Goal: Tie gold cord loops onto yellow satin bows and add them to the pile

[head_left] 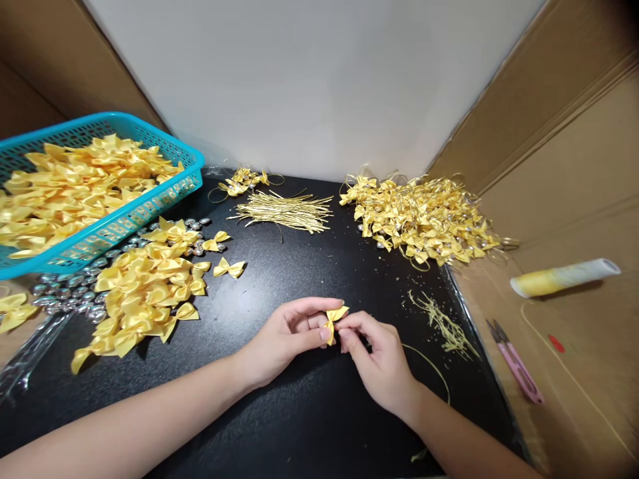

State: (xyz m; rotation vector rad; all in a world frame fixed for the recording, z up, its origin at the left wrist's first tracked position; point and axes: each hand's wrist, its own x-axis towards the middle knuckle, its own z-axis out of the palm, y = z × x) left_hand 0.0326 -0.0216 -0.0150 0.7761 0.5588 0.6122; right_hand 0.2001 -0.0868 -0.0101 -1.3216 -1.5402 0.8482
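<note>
Near the front middle of the black table, my left hand (299, 329) holds a small yellow satin bow (333, 324) between thumb and fingers. Close against the bow's right side, my right hand (372, 349) is pinched shut. A thin yellow cord (432, 364) curves out from behind the right hand and down over the table; its other end is hidden by the fingers. To the left lie a heap of loose yellow bows (150, 286) and a single bow (229, 268). Bows with gold loops and shiny beads make a pile (419, 219) at the back right.
A turquoise basket (124, 216) full of bows stands at the left, with silver beads (74, 293) beside it. Gold ties (287, 211) lie at the back. Cord scraps (444, 322), pink thread snips (516, 366) and a yellow-white tube (564, 277) are at the right.
</note>
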